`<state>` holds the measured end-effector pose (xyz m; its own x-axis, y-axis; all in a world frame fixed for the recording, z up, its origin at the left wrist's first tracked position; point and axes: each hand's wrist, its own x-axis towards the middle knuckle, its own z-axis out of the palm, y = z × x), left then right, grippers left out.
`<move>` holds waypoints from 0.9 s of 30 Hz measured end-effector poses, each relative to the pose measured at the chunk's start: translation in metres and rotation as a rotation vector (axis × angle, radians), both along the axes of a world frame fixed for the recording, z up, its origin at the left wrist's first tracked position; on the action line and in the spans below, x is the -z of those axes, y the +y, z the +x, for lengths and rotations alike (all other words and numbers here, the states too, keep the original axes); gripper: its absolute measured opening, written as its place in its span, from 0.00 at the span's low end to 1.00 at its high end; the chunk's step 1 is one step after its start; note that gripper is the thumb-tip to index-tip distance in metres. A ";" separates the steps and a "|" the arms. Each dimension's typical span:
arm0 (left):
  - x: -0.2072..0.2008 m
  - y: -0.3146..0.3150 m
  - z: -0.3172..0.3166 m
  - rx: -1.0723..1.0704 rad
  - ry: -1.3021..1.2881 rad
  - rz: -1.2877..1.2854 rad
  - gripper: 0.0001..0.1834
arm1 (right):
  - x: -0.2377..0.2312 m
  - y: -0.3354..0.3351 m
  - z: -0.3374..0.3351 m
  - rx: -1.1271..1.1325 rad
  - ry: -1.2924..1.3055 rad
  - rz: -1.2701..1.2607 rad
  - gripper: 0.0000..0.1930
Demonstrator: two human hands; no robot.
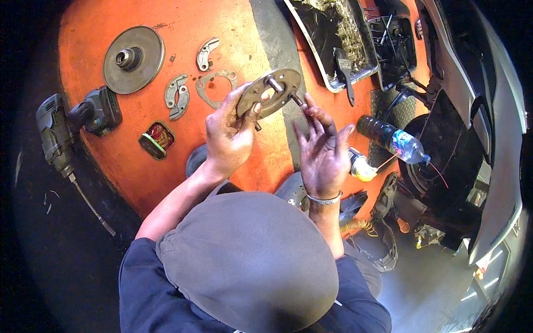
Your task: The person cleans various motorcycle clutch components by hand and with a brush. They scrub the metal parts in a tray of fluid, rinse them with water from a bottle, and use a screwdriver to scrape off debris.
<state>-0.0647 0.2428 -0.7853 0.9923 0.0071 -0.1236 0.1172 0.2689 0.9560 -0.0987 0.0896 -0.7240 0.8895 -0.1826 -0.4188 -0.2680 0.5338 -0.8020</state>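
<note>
My left hand (230, 136) grips a round metal clutch plate (256, 90) by its left edge, holding it tilted above the orange floor. The plate has an open centre and several pins standing out of it. With palm turned up and fingers apart, my right hand (325, 152) is at the plate's right side. Its fingertips are by one dark pin (297, 99); whether they touch it, I cannot tell. Beyond my left hand lie a flat metal ring plate (206, 95) and curved clutch shoes (177, 97), with another shoe (205, 55) farther off.
A large pulley disc (147, 64) lies far left. An impact driver (53, 130), a cordless tool (100, 114) and a small green-edged tin (157, 140) are at left. On the right are a dirty tray (327, 80), a brush (345, 69), a bottle (402, 144) and a spray can (358, 165).
</note>
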 end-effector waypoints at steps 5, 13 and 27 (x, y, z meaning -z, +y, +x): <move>0.008 0.004 -0.001 0.051 0.038 0.013 0.21 | -0.006 0.010 0.015 -0.289 -0.223 -0.993 0.42; 0.000 0.005 0.002 0.125 -0.128 0.175 0.23 | -0.013 0.015 0.019 -0.328 -0.236 -1.372 0.38; -0.004 0.007 0.006 0.124 -0.207 0.156 0.20 | -0.010 0.015 0.016 -0.321 -0.327 -1.416 0.36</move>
<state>-0.0591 0.2502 -0.7811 0.9908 -0.1125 0.0749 -0.0621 0.1129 0.9917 -0.0827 0.1046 -0.7136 0.9869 -0.0397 0.1561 0.0700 -0.7671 -0.6377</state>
